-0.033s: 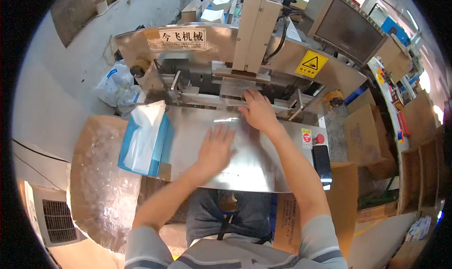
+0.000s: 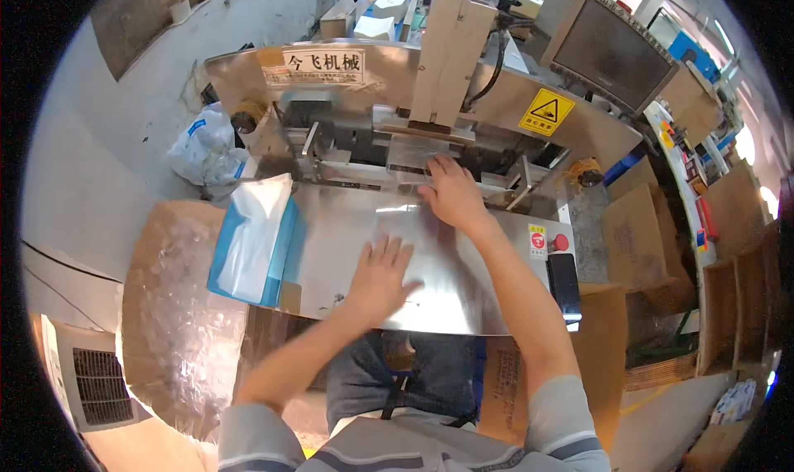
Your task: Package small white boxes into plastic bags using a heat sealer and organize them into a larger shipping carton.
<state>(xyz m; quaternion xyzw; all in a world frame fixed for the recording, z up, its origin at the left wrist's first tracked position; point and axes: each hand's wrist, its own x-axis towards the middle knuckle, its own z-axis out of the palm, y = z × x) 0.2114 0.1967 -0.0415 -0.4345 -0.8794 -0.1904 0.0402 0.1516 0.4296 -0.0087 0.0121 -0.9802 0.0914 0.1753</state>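
My left hand [image 2: 380, 278] lies flat, fingers spread, on the shiny steel table [image 2: 331, 282] of a packing machine. My right hand [image 2: 451, 195] reaches further in, palm down, at the machine's feed opening [image 2: 413, 154]. Its fingers rest on the metal there. A faint glossy patch on the table between the hands may be clear film; I cannot tell. A stack of blue and white soft packs [image 2: 248, 240] lies on the table's left end, apart from both hands.
A cardboard box lined with clear plastic [image 2: 174, 307] stands at the left. On the table's right end are a red button [image 2: 561, 242] and a black phone [image 2: 564, 280]. A monitor [image 2: 612, 50] and cardboard boxes [image 2: 645, 240] crowd the right. A white bag [image 2: 207, 150] lies beyond the machine.
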